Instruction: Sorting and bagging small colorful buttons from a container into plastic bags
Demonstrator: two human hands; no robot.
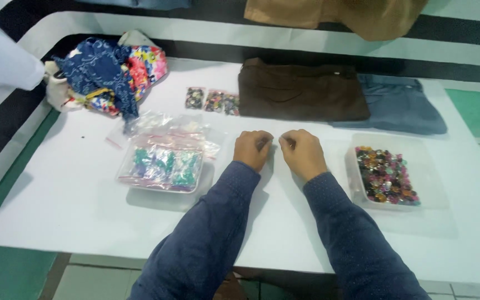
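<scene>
From the head camera, the left hand (253,149) and the right hand (302,153) rest side by side on the white counter (73,189), both in dark blue dotted sleeves. Each hand has its fingers curled in tightly, knuckles up, the two fists near each other with a narrow gap between them. Something small may be pinched between the fingertips, but it is too small and hidden to tell what, or whether anything is held at all.

Just to the right of the right hand stands a clear shallow plastic tray of mixed coloured buttons (386,175). To the left of the left hand sits a second clear plastic tray filled with small sealed bags of green and purple pieces (162,166), with loose clear bags (165,126) piled at its far edge.

Farther back on the counter lie three small bags of dark mixed buttons (213,101), and beside them a folded dark brown garment (298,91) touching a folded grey-blue garment (401,105). At the far left corner is a bundle of patterned cloth in navy and bright florals (106,72). A tan fabric piece (356,14) hangs at the top edge.
</scene>
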